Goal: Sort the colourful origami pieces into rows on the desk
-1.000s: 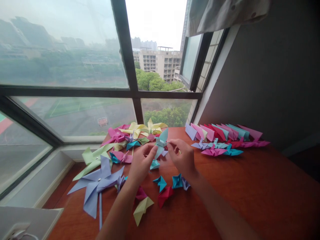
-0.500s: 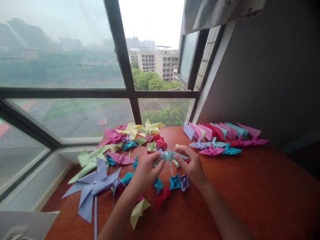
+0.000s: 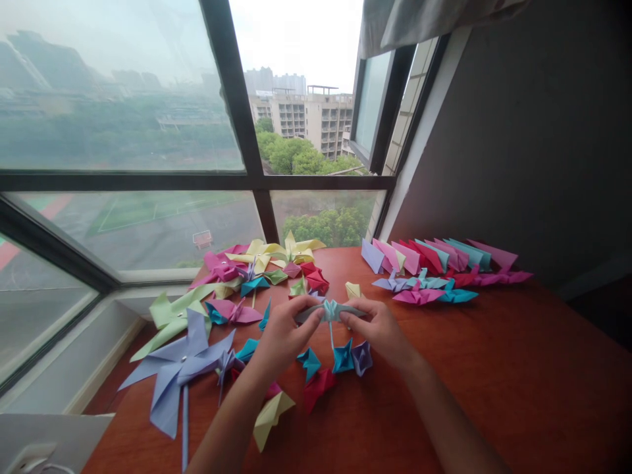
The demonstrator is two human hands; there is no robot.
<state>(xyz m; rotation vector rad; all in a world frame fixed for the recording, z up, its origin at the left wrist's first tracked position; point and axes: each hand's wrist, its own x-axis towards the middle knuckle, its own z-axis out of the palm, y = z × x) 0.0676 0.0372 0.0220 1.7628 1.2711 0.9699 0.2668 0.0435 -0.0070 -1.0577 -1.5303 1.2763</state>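
Note:
A light blue paper crane (image 3: pixel 330 311) is held up over the table between both hands, its wings spread sideways and a thin pointed part hanging down. My left hand (image 3: pixel 291 326) pinches the left wing between thumb and fingers. On the other side, my right hand (image 3: pixel 372 326) is closed on the right wing near the body. Just below the crane lie a teal folded paper piece (image 3: pixel 343 356), a purple one (image 3: pixel 362 358) and a red one (image 3: pixel 319 387). Part of each wing is hidden by the fingers.
Left on the brown table (image 3: pixel 494 368) lie a large lavender pinwheel (image 3: pixel 170 368) with a stick, a pale green pinwheel (image 3: pixel 172 316) and yellow pinwheels (image 3: pixel 296 250). Paper cranes (image 3: pixel 419 296) stand in rows at the back right. Behind is a window (image 3: pixel 316 217).
My right hand has shifted down and its fingers have closed in on the wing near the crane's body. The crane sits slightly further left and its wings look more level.

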